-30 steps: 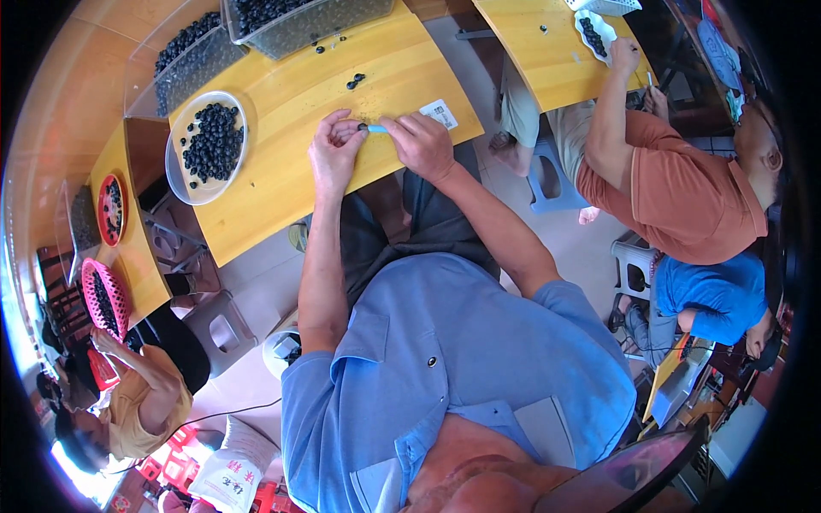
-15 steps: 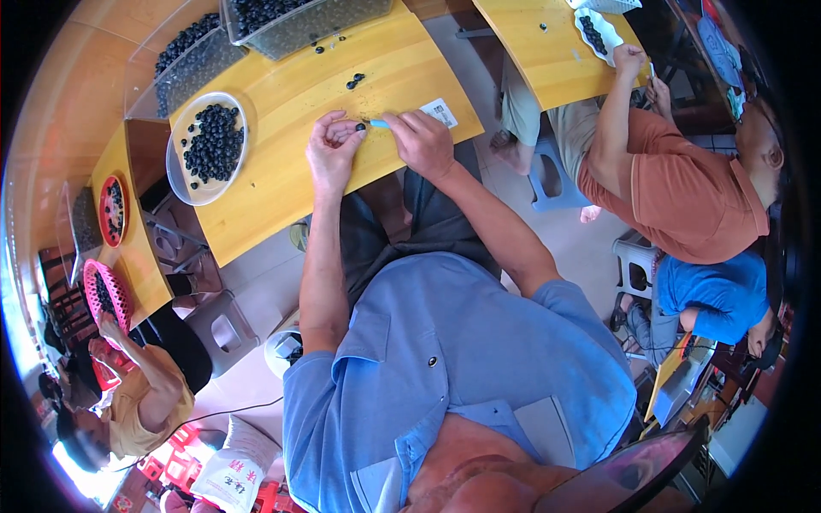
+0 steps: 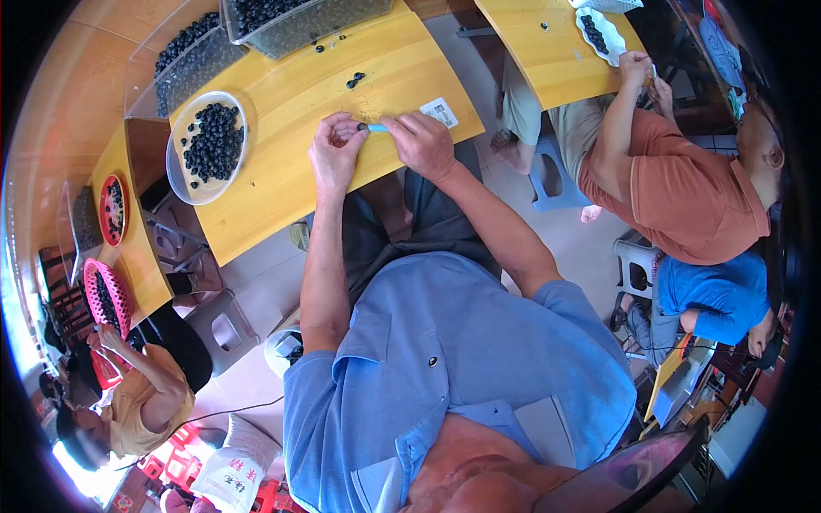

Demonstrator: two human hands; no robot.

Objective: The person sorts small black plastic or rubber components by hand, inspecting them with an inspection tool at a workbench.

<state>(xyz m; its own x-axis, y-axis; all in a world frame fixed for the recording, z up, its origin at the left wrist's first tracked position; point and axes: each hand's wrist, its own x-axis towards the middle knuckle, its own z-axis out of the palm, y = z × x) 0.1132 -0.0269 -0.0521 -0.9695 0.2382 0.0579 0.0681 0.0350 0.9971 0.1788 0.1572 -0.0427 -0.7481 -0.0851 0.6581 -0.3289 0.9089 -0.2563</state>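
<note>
Between the fingertips of my left hand (image 3: 333, 158) is a small dark round bead-like piece (image 3: 362, 126), partly hidden by the fingers. My right hand (image 3: 426, 147) grips a slim tool with a light-blue handle (image 3: 377, 127). Its tip points left and meets the dark piece; the contact itself is too small to make out. Both hands are above the near edge of the yellow wooden table (image 3: 282, 201). A few loose dark pieces (image 3: 355, 80) lie just beyond them, with fine crumbs scattered around. A white printed card (image 3: 439, 112) lies by my right hand.
On the left, a clear round bowl (image 3: 174, 171) contains many dark pieces. Behind it stand clear bins (image 3: 312, 30) of the same pieces. Co-workers sit at the right (image 3: 676, 184) and the lower left (image 3: 152, 393), with a pink basket (image 3: 122, 295) and a white dish (image 3: 612, 53).
The blue-handled tool has shifted slightly left toward the dark piece, and more of its handle shows. My left fingers have turned a little. The co-worker at left moved a hand beneath the pink basket.
</note>
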